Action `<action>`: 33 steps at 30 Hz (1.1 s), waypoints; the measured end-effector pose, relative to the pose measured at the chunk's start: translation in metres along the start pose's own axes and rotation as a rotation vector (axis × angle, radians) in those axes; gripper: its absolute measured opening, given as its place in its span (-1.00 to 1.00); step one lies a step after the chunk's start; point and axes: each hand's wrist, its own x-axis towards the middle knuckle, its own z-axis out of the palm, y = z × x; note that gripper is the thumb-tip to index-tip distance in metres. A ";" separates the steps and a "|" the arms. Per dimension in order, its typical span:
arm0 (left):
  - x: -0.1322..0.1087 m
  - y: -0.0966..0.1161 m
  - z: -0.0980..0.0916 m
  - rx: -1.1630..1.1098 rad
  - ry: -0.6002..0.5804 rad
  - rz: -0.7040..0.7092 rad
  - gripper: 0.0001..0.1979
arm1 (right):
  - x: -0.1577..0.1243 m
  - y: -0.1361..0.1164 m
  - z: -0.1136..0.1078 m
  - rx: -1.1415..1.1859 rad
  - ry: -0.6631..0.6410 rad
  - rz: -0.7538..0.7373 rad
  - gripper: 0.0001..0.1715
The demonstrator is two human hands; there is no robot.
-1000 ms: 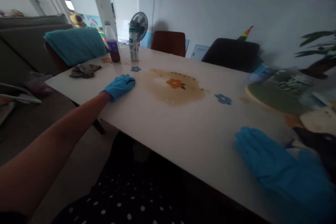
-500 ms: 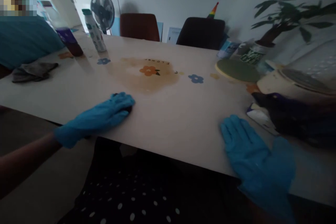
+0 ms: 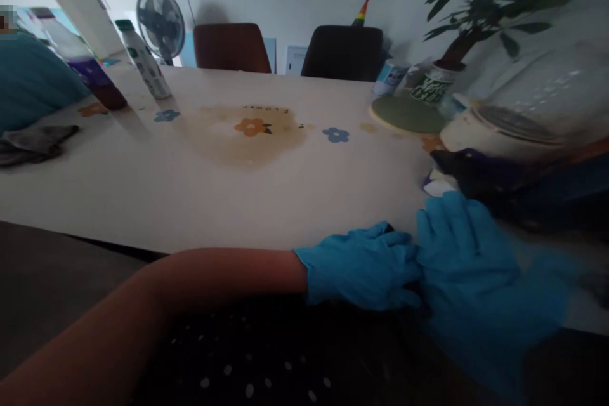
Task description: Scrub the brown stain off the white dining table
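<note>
Both my hands wear blue gloves and lie at the near edge of a cream table (image 3: 143, 196) printed with flowers. My left hand (image 3: 366, 266) reaches across from the left with its fingers curled down. A small dark thing (image 3: 388, 227) peeks out at its fingertips; what it is I cannot tell. My right hand (image 3: 464, 247) lies flat, palm down, holding nothing, and its thumb side touches the left hand. A wide brown stain (image 3: 238, 146) spreads around the orange flower at the table's middle, far from both hands.
A grey cloth (image 3: 33, 139), a bottle of purple liquid (image 3: 90, 70), a white bottle (image 3: 143, 63) and a fan (image 3: 159, 16) stand at the left. A green round mat (image 3: 406, 114), a potted plant (image 3: 457, 32), a white pot (image 3: 495, 133) and a dark object (image 3: 499, 177) crowd the right. Two chairs (image 3: 231, 47) stand behind.
My left hand has swept from the far left of the table across to the right along the near edge and now touches my right hand. The view has turned to the right.
</note>
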 end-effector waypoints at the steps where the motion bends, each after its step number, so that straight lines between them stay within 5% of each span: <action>1: 0.004 0.002 0.004 -0.011 0.013 -0.025 -0.51 | 0.000 -0.001 0.002 0.031 0.027 -0.008 -0.11; 6: -0.007 0.006 0.004 -0.072 0.048 -0.075 -0.58 | -0.006 -0.008 0.027 0.140 0.067 0.077 -0.05; 12: -0.072 -0.001 -0.031 -0.158 -0.007 -0.248 -0.63 | -0.014 -0.008 0.057 0.243 0.107 0.134 -0.08; 15: -0.131 -0.009 -0.049 -0.122 -0.006 -0.410 -0.46 | -0.009 -0.010 0.068 0.305 0.257 0.189 -0.07; 19: -0.244 -0.033 -0.061 -0.046 0.036 -0.699 -0.30 | -0.003 -0.014 0.070 0.410 0.317 0.190 -0.06; 22: -0.328 -0.056 -0.064 0.013 0.206 -0.826 -0.26 | 0.001 -0.016 0.053 0.607 0.341 0.112 -0.08; 25: -0.376 -0.069 -0.061 0.018 0.289 -0.849 -0.22 | 0.004 -0.017 0.026 0.850 0.274 -0.001 -0.14; 29: -0.365 -0.060 -0.053 0.029 0.298 -0.794 -0.20 | 0.005 -0.015 0.004 0.862 0.296 -0.034 -0.12; 33: -0.282 -0.031 -0.053 0.041 0.137 -0.624 -0.21 | -0.002 -0.009 0.001 0.810 0.307 -0.016 -0.07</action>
